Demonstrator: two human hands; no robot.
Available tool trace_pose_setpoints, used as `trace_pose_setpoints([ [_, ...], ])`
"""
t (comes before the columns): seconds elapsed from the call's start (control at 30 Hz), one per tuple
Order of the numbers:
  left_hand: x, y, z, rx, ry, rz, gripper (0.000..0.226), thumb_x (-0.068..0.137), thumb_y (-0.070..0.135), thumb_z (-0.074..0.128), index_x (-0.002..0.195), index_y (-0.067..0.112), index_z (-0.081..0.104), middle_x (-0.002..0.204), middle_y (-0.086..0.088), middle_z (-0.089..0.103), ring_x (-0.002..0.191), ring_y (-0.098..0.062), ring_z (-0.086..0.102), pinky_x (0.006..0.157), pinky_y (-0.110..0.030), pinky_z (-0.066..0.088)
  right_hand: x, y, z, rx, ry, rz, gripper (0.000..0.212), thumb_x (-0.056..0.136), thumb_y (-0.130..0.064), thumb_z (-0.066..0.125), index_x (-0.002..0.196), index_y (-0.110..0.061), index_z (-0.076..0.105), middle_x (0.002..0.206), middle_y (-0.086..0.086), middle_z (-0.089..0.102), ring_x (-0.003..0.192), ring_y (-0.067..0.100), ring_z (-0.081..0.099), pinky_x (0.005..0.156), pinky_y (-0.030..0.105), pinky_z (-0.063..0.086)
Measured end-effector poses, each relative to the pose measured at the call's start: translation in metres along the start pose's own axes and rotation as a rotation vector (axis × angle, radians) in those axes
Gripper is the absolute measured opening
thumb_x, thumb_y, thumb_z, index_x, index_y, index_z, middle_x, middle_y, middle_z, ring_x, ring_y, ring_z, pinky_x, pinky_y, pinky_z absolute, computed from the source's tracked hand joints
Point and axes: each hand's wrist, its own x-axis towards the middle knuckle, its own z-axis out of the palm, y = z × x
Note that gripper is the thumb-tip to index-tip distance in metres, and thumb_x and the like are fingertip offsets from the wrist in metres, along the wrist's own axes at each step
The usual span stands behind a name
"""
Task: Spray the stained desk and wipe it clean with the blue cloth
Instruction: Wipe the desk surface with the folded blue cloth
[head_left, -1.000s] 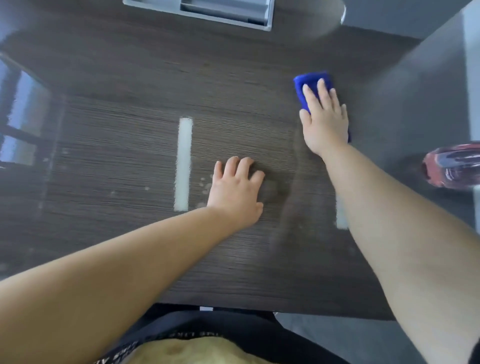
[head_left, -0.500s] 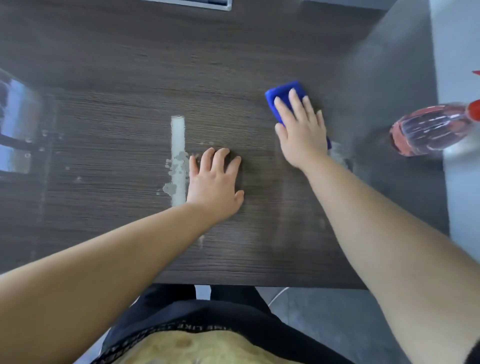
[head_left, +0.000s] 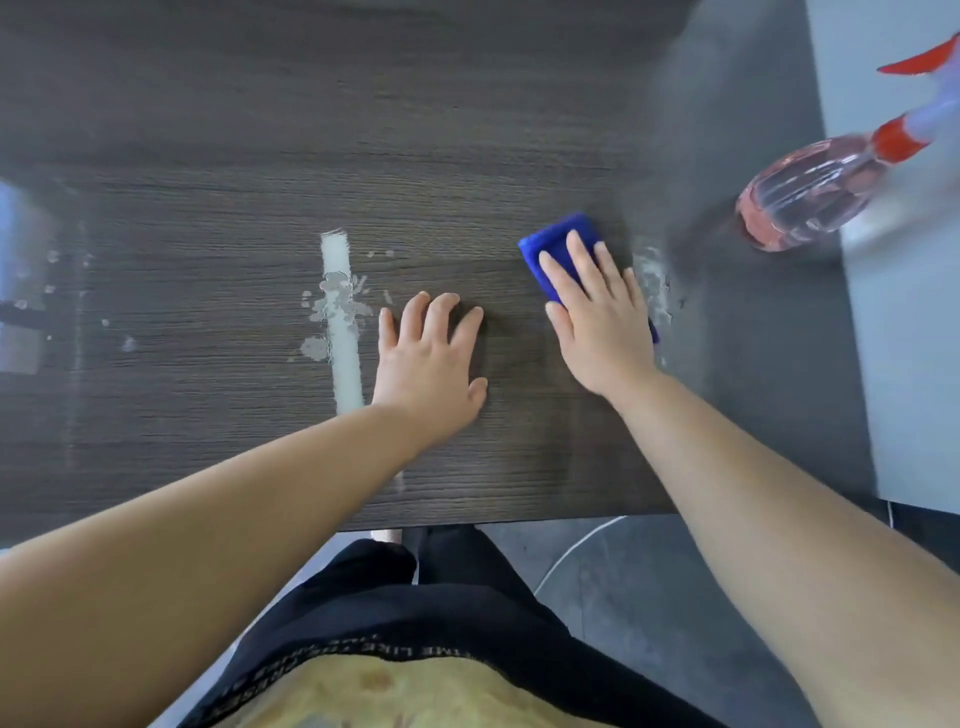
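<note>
Right hand (head_left: 597, 322) flat, fingers straight, pressing blue cloth (head_left: 558, 244) on worktop (head_left: 467, 156), left hand (head_left: 431, 358) flat, fingers spread, spray bottle (head_left: 810, 200) at right.

We look down on a dark wood-grain desk (head_left: 208, 130), its grain running from 9 to 3 o'clock. The glossy top mirrors a narrow bright strip (head_left: 345, 364) just left of centre. At 9 o'clock it carries a pale bluish reflection (head_left: 21, 234), perhaps of a window; we cannot tell. Toward 3 o'clock the top turns to a smoother grey band (head_left: 753, 389). Beyond that lies a pale grey surface (head_left: 914, 364), wall or furniture we cannot say. At 5 o'clock, below the desk's near edge, we see grey floor (head_left: 649, 597) crossed by a thin pale curved line (head_left: 571, 545).
</note>
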Motion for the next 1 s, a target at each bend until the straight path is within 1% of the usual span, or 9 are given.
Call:
trace_pose_setpoints([
  [0.07,-0.003,0.004,0.003,0.015,-0.006,0.031,0.072,0.089,0.047,0.049,0.149,0.023,0.017,0.153,-0.005,0.011,0.143,-0.030,0.005,0.116,-0.053,0.005,0.029,0.007,-0.005,0.013,-0.027,0.092,0.049,0.101,-0.031,0.032,0.149,-0.029,0.019,0.159,0.000,0.006,0.145,0.026,0.007,0.115,0.047,0.008],
  [0.17,-0.014,0.011,0.009,0.031,-0.016,0.090,0.072,0.089,0.047,0.049,0.148,0.023,0.017,0.153,-0.005,0.012,0.142,-0.030,0.006,0.116,-0.053,0.008,0.018,0.010,-0.006,0.012,-0.015,0.161,0.050,0.102,-0.031,0.030,0.150,-0.029,0.015,0.159,0.000,0.002,0.146,0.027,0.003,0.117,0.047,0.008],
  [0.27,-0.029,0.010,0.015,0.029,-0.033,0.137,0.070,0.090,0.046,0.047,0.148,0.023,0.016,0.153,-0.005,0.010,0.142,-0.031,0.005,0.116,-0.054,0.007,-0.054,0.001,0.006,0.033,0.029,0.257,0.051,0.100,-0.031,0.035,0.149,-0.026,0.021,0.158,0.005,0.010,0.144,0.032,0.011,0.115,0.050,0.015],
  [0.4,-0.042,0.003,0.023,0.055,-0.059,0.168,0.070,0.090,0.044,0.048,0.149,0.024,0.015,0.154,-0.005,0.010,0.143,-0.030,0.004,0.116,-0.054,0.005,-0.135,-0.028,0.025,0.018,0.003,0.176,0.051,0.094,-0.035,0.030,0.144,-0.023,0.035,0.154,0.009,0.026,0.139,0.036,0.026,0.108,0.054,0.026],
  [0.53,-0.045,0.002,0.022,0.069,-0.052,0.195,0.072,0.089,0.044,0.049,0.149,0.023,0.015,0.154,-0.004,0.010,0.143,-0.030,0.004,0.116,-0.054,0.004,-0.089,-0.005,0.013,-0.022,-0.006,0.122,0.049,0.097,-0.034,0.032,0.146,-0.025,0.032,0.156,0.005,0.021,0.142,0.032,0.020,0.111,0.051,0.020],
  [0.67,-0.051,-0.011,0.023,0.092,-0.034,0.157,0.071,0.089,0.045,0.049,0.149,0.023,0.016,0.153,-0.004,0.011,0.143,-0.030,0.004,0.116,-0.054,0.005,-0.060,0.010,0.007,0.013,0.013,0.323,0.050,0.101,-0.029,0.034,0.149,-0.026,0.020,0.159,0.004,0.008,0.145,0.030,0.009,0.115,0.048,0.013],
  [0.8,-0.058,-0.037,0.023,0.059,0.000,0.087,0.069,0.089,0.046,0.050,0.147,0.023,0.022,0.152,-0.005,0.017,0.141,-0.031,0.010,0.116,-0.052,0.008,-0.104,-0.036,0.027,0.013,0.096,0.435,0.052,0.097,-0.033,0.037,0.147,-0.025,0.028,0.157,0.008,0.018,0.142,0.035,0.018,0.112,0.054,0.019],
  [0.9,-0.064,-0.056,0.024,0.009,0.063,0.036,0.063,0.088,0.040,0.053,0.144,0.019,0.033,0.149,-0.008,0.027,0.138,-0.033,0.019,0.115,-0.050,0.013,-0.118,-0.101,0.042,0.023,0.092,0.353,0.055,0.091,-0.037,0.037,0.144,-0.024,0.034,0.154,0.009,0.026,0.139,0.037,0.025,0.108,0.056,0.022],
  [1.0,-0.070,-0.074,0.023,-0.058,0.138,-0.051,0.055,0.085,0.031,0.050,0.138,0.016,0.043,0.143,-0.009,0.037,0.133,-0.035,0.028,0.112,-0.051,0.019,-0.112,-0.155,0.047,0.027,0.048,0.001,0.051,0.091,-0.038,0.034,0.140,-0.025,0.042,0.151,0.007,0.034,0.137,0.034,0.032,0.107,0.055,0.027],
])
